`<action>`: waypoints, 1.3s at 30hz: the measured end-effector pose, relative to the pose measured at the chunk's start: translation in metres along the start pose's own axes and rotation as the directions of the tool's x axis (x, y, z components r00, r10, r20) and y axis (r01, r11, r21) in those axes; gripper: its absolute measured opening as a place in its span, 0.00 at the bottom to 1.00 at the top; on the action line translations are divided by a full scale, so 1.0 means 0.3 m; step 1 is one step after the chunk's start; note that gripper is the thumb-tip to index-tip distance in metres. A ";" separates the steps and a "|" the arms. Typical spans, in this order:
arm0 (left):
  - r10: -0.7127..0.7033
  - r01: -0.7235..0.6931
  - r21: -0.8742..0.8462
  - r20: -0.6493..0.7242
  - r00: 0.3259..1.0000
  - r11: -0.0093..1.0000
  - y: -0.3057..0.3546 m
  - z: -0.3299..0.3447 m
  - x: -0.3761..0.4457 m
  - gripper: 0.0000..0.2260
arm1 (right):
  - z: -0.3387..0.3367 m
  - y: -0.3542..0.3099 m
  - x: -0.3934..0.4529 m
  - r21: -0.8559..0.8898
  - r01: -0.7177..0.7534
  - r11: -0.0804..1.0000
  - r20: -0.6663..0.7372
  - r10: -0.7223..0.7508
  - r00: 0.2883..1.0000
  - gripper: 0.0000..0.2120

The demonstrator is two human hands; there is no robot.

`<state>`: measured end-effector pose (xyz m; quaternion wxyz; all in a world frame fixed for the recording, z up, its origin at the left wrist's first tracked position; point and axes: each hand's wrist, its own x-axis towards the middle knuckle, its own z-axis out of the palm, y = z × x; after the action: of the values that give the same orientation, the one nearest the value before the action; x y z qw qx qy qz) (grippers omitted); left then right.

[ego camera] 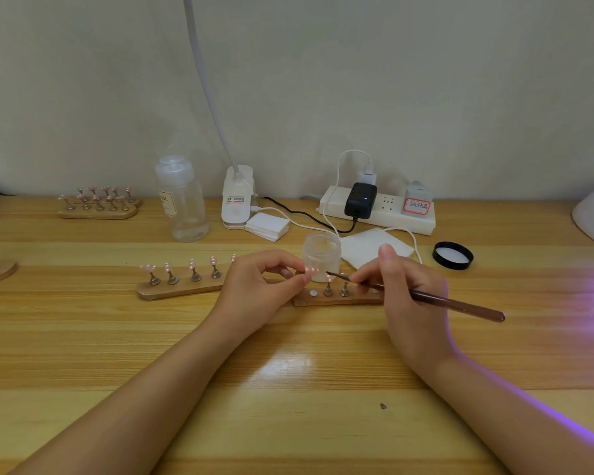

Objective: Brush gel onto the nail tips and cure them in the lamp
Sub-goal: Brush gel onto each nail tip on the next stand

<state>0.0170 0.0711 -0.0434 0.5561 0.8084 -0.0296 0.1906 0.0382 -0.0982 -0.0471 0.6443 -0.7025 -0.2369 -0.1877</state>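
The brushing step is in hand. The left hand (254, 289) pinches 1 nail tip (310, 271) just above the wooden stand (336, 299), near the gel jar (322, 257). The right hand (405, 289) grips the brush (426, 298), bristles almost touching that tip. Next comes a light, steady stroke.

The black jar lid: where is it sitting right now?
In the head view the black jar lid lies inner side up on the table, right of centre, beyond the right hand and right of the white wipe.
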 end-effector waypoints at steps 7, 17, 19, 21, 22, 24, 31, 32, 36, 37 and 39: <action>0.018 -0.016 -0.049 0.051 0.999 0.999 0.008 0.003 -0.003 0.02 | 0.008 0.000 0.002 -0.157 0.148 0.976 0.058 -0.140 0.988 0.16; 0.005 -0.005 -0.011 0.044 0.999 1.000 0.000 0.003 0.002 0.04 | 0.015 0.007 0.005 -0.237 0.214 0.948 0.142 -0.184 0.973 0.20; 0.002 -0.002 -0.018 0.039 0.999 1.000 0.000 0.004 0.002 0.05 | 0.013 0.005 0.002 -0.224 0.255 0.941 0.155 -0.224 0.962 0.20; 0.006 -0.005 -0.023 0.033 0.999 1.000 0.000 0.004 0.001 0.04 | 0.011 0.005 -0.002 -0.211 0.279 0.937 0.158 -0.249 0.956 0.21; 0.007 -0.007 -0.024 0.031 1.000 1.000 0.000 0.005 0.001 0.04 | 0.011 0.006 -0.002 -0.202 0.277 0.939 0.154 -0.248 0.956 0.21; 0.006 -0.005 -0.019 0.027 1.000 1.000 -0.002 0.005 0.002 0.04 | 0.009 0.008 -0.003 -0.188 0.259 0.947 0.141 -0.235 0.962 0.22; 0.008 -0.008 -0.010 0.026 1.000 1.000 -0.003 0.005 0.003 0.06 | 0.014 0.014 0.006 -0.234 0.197 0.952 0.133 -0.170 0.976 0.19; 0.010 -0.010 -0.003 0.024 1.000 1.000 -0.003 0.004 0.002 0.07 | 0.016 0.014 0.007 -0.238 0.207 0.949 0.139 -0.178 0.974 0.19; 0.008 -0.008 0.008 0.019 1.000 1.000 -0.002 0.003 0.002 0.08 | 0.010 0.017 -0.003 -0.197 0.232 0.953 0.163 -0.201 0.966 0.20; 0.006 -0.006 0.005 0.021 1.000 1.000 -0.001 0.003 0.002 0.07 | 0.007 0.017 -0.006 -0.181 0.220 0.958 0.163 -0.192 0.968 0.20; 0.007 -0.007 0.008 0.025 1.000 1.000 0.000 0.004 0.002 0.06 | 0.004 0.016 -0.006 -0.167 0.205 0.964 0.148 -0.181 0.972 0.21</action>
<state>0.0179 0.0702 -0.0437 0.5517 0.8129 -0.0386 0.1824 0.0394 -0.0974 -0.0522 0.5393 -0.7425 -0.3282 -0.2240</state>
